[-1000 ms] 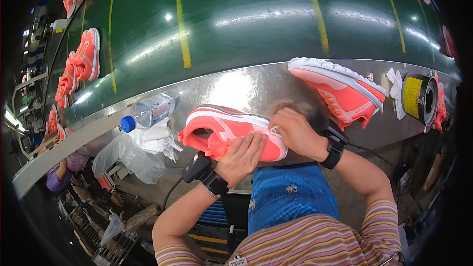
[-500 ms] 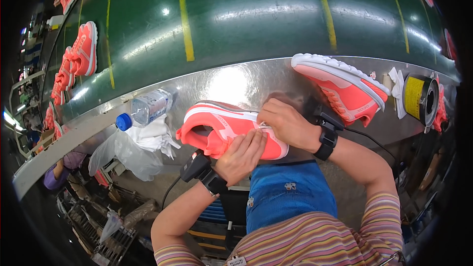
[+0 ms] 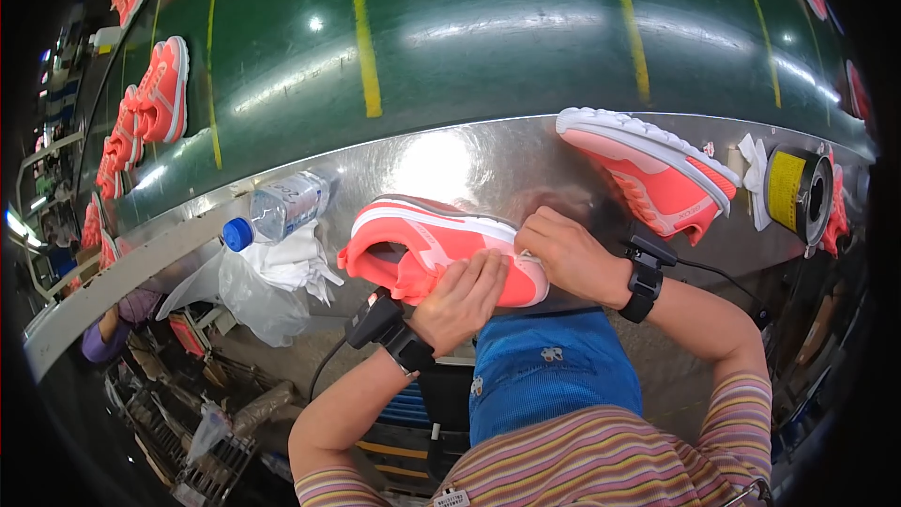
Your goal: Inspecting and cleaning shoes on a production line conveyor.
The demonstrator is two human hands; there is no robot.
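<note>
A coral-pink sneaker [image 3: 427, 233] with a white sole edge lies tilted on the metal ledge [image 3: 375, 169] in front of me, its toe to the right. My left hand [image 3: 460, 300] holds it, the fingers pressed together across the upper behind the toe; the thumb is hidden. At the toe's sole edge, my right hand [image 3: 572, 258] is closed in a pinch. A small whitish bit shows at its fingertips, too little to name. A second coral sneaker [image 3: 657, 183] rests on its side farther right, white sole facing away from me.
Beyond the ledge runs a green conveyor belt [image 3: 488, 66] with yellow lines, carrying more coral sneakers [image 3: 161, 94] at left. A blue-capped plastic bottle [image 3: 282, 207] lies by white cloths [image 3: 291, 258] and a clear bag [image 3: 258, 300]. A yellow-labelled can [image 3: 786, 188] stands at right.
My right hand has slid rightward along the sole edge toward the toe tip, still pinched. My left hand and the sneaker under it stay almost in place.
</note>
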